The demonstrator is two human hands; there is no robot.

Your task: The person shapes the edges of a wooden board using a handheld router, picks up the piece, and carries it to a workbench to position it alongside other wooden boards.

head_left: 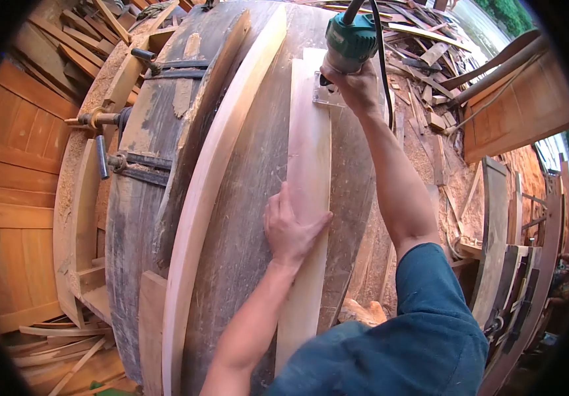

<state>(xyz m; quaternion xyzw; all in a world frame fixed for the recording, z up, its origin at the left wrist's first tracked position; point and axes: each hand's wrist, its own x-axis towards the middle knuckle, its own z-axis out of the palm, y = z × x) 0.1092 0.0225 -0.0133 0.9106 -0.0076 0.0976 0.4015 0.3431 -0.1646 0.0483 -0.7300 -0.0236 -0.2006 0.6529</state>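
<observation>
My right hand (356,84) is closed around a teal trim router (350,41), whose flat base plate (327,94) sits at the right edge of a pale wooden board (309,152), near its far end. A black cord hangs beside the router. Lower down, my left hand (291,228) grips the same board across its width. The thumb reaches the right edge and the fingers are at the left edge. The board lies lengthwise on a worn grey workbench (241,198). Its near end passes under my blue shirt.
Left of the board lies a long pale timber (222,142). Clamps (156,66) are fixed along the bench's left side. Panelled wooden doors (20,198) stand at the left. Offcuts (430,53) and sawdust cover the ground on the right, near another wooden panel (522,99).
</observation>
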